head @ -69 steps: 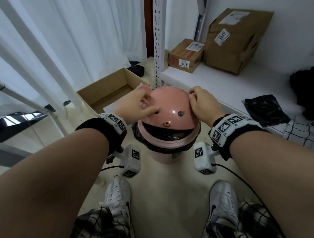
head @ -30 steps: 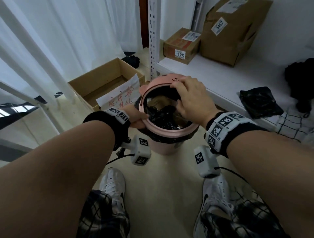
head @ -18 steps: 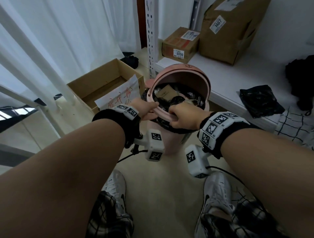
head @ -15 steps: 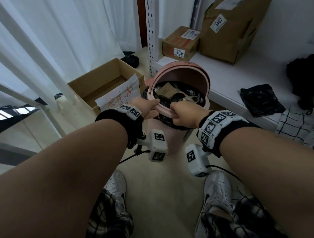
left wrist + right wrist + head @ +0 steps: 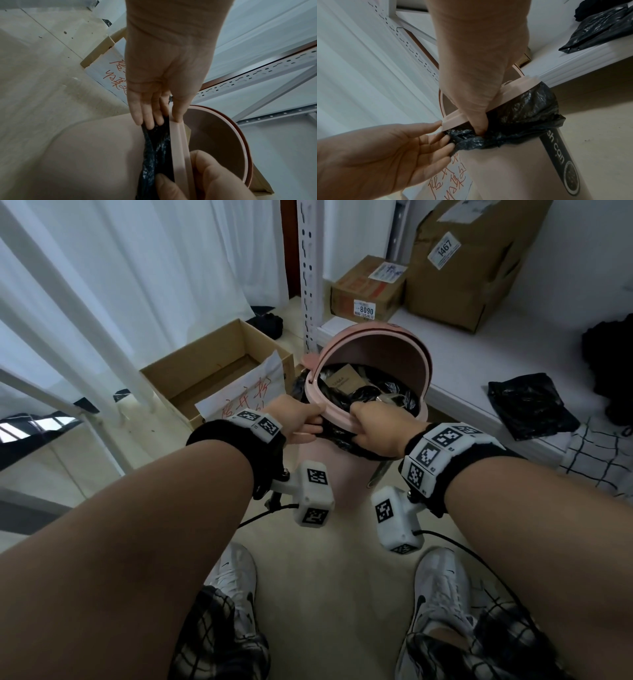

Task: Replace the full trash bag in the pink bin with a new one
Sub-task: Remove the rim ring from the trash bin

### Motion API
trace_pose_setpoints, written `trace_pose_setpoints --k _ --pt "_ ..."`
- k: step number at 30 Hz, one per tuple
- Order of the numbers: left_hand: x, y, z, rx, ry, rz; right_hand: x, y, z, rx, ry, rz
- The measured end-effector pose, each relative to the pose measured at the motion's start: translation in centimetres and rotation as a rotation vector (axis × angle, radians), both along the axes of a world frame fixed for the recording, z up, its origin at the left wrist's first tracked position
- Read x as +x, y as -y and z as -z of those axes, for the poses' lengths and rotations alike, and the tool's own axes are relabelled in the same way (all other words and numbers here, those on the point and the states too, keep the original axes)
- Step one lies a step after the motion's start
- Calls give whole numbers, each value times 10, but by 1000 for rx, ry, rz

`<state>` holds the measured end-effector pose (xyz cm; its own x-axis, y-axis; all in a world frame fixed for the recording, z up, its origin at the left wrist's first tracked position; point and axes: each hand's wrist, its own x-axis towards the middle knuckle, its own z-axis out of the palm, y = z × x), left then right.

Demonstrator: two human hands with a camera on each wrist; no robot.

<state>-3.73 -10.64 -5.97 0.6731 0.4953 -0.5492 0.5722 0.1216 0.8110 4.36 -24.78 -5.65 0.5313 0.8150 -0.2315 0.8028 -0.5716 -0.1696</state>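
While the pink bin (image 5: 334,474) stands on the floor just ahead of the person's white sneakers (image 5: 236,583), both hands work at the near edge of its pink rim ring (image 5: 337,419). The left hand (image 5: 296,419) takes the ring at about seven o'clock, thumb on top and straight fingers (image 5: 137,112) underneath against the black trash bag (image 5: 518,119), so the ring is pinched between them. The right hand (image 5: 375,428) grips at about five o'clock, thumb over the ring and fingers curled beneath into the bunched plastic. The bag's edge is folded out over the bin's lip and hangs below the ring. Behind it the domed lid (image 5: 387,354) is swung back at twelve o'clock, so the bag's load shows, with a brown card (image 5: 340,378) on top. At ten o'clock from the bin sits an open cardboard box (image 5: 212,371) with a white sheet in red writing. At two o'clock a folded black bag (image 5: 529,404) lies on a white shelf (image 5: 479,361).
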Motion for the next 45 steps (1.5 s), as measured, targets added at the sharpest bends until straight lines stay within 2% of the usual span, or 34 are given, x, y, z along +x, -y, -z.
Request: trace_pose_setpoints --k 6,10,13,18,26,32,38,41,45 --pt "7 -2 -8 46 -3 -29 -2 -6 -7 101 -21 21" --pt "4 -2 -10 95 -36 -18 -4 -9 -7 115 -65 39" --pt "1 -6 -8 66 3 30 -1 -12 -12 167 -119 82" --pt "-4 -5 4 348 49 252 6 -14 -14 159 -106 113" --pt "8 16 8 641 -15 414 20 -8 -11 129 -142 184" --pt "36 28 17 687 7 326 40 4 -4 190 -138 295" --pt "38 30 24 716 44 349 43 16 -2 194 -172 308" --pt "35 29 25 739 46 433 39 19 -6 195 -214 284" --pt "35 28 24 716 -46 566 37 22 -7 213 -240 299"
